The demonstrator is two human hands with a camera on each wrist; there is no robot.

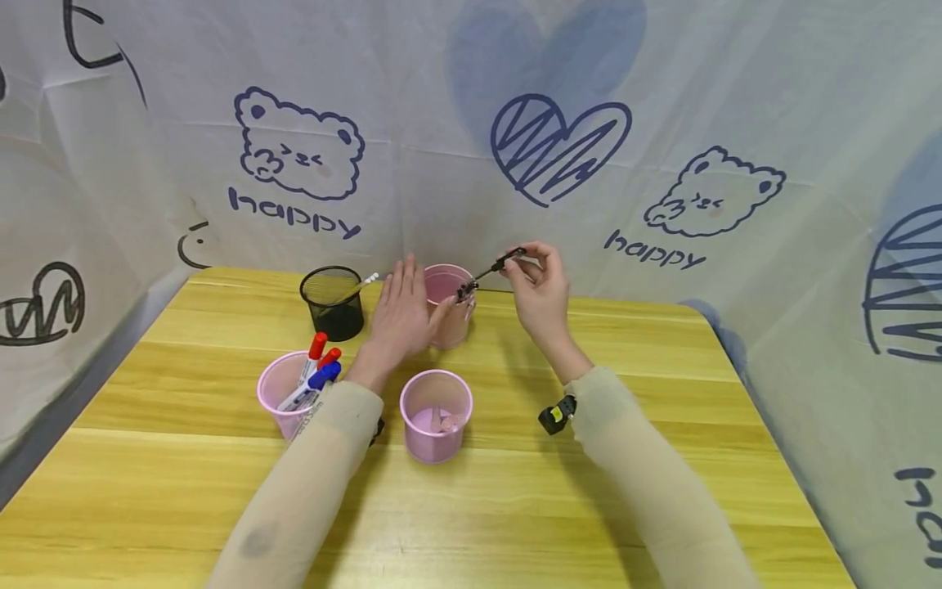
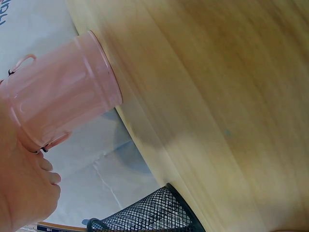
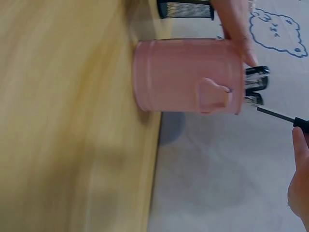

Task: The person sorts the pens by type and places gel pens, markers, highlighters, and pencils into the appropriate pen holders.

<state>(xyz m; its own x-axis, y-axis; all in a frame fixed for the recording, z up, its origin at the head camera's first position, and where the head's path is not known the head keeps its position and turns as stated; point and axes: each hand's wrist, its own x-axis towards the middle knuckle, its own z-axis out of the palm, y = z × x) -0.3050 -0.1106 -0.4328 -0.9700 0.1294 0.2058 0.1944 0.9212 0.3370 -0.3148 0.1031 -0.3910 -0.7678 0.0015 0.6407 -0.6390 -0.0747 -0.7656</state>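
My right hand [image 1: 543, 294] pinches the black handle of a slim tool [image 3: 276, 114] that looks like a small screwdriver. Its thin dark shaft slants down to the left, its tip by the rim of a pink bucket [image 1: 449, 331]. Several black and metallic pieces [image 3: 256, 79] stick up at that rim; their kind is unclear. My left hand [image 1: 401, 307] lies against the bucket's left side with straight fingers, its thumb across the rim. Small loop handles [image 2: 58, 140] show on the bucket's sides, and it stands upright near the table's back edge.
Left of the bucket stands a black mesh pen holder [image 1: 334, 323] with a white-ended pencil [image 1: 358, 286]. Nearer are a pink cup [image 1: 272, 380] of red- and blue-capped markers [image 1: 324, 376] and another pink cup [image 1: 437, 448] holding small pinkish pieces. A printed cloth [image 1: 427, 188] hangs behind.
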